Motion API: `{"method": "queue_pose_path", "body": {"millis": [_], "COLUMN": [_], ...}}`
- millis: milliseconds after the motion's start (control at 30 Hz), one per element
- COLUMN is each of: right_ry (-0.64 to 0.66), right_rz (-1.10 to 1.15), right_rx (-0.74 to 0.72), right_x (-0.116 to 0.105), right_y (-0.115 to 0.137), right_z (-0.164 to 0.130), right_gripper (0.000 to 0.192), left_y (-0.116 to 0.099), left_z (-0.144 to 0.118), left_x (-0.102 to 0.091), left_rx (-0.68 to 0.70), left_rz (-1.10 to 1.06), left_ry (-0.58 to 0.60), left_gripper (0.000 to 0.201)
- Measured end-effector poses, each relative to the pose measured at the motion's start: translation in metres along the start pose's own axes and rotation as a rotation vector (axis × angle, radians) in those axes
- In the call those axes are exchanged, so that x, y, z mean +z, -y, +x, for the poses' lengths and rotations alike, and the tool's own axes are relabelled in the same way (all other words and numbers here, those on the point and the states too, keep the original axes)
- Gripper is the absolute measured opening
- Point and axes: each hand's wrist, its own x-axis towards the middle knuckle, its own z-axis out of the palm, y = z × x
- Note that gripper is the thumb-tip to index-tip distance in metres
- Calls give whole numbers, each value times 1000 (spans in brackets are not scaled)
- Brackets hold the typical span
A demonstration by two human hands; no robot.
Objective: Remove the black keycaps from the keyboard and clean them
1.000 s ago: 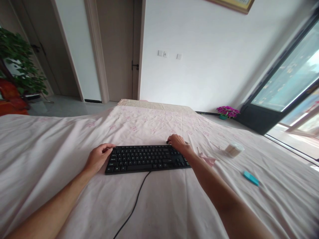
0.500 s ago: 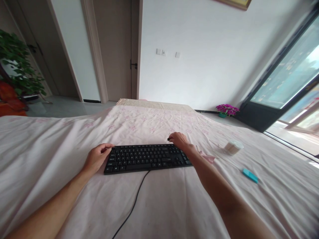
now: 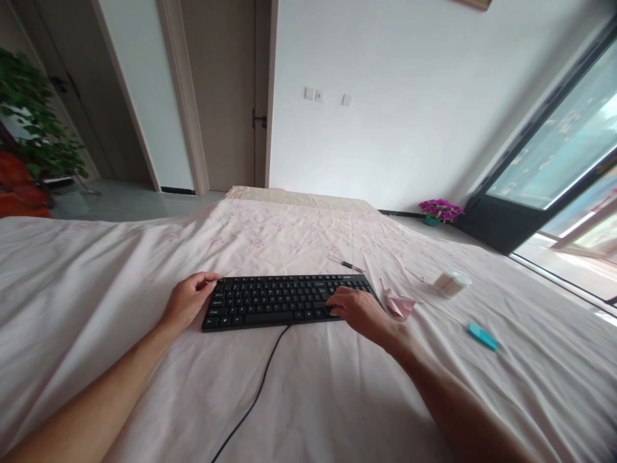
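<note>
A black keyboard (image 3: 284, 299) lies on a pale pink sheet (image 3: 308, 386), its cable (image 3: 260, 392) trailing toward me. My left hand (image 3: 187, 301) curls against the keyboard's left end, fingers touching its edge. Over the keys at the right front rests my right hand (image 3: 359, 310), palm down, fingers loosely bent. Just beyond the keyboard's far right corner lies a thin pen-like tool (image 3: 346, 263).
To the right of the keyboard lie a crumpled pink cloth (image 3: 399, 305), a round tub of cotton swabs (image 3: 449, 282) and a small teal object (image 3: 482, 337). A purple flower pot (image 3: 439, 211) stands on the floor by the glass door; a green plant (image 3: 33, 122) stands at the left.
My right hand pulled back from the keyboard's far right corner to its near right part, which uncovered the pen-like tool. The left hand stayed at the left end.
</note>
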Motion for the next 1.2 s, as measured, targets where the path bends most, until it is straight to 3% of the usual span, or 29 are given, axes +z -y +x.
{"method": "queue_pose_path", "body": {"millis": [300,567,933,1200], "right_ry": [-50,-124,-79,-67], "right_rz": [-197,-193,-267,-331], "right_rx": [-64,-103,-64,-28], "right_x": [5,13,22,29], "right_y": [11,9,15,29], "right_z": [-8,-9,-19,-28], "right_gripper": [21,24,23,38], "left_y": [4,3,3,2], "left_z": [0,1,0,-1], "left_x": [0,0,0,0], "left_rx": [13,8,5,7], "left_rz": [-8,-10,-5,-1], "left_ry": [0,-4,-3,-1], "left_gripper": [33,33,32,35]}}
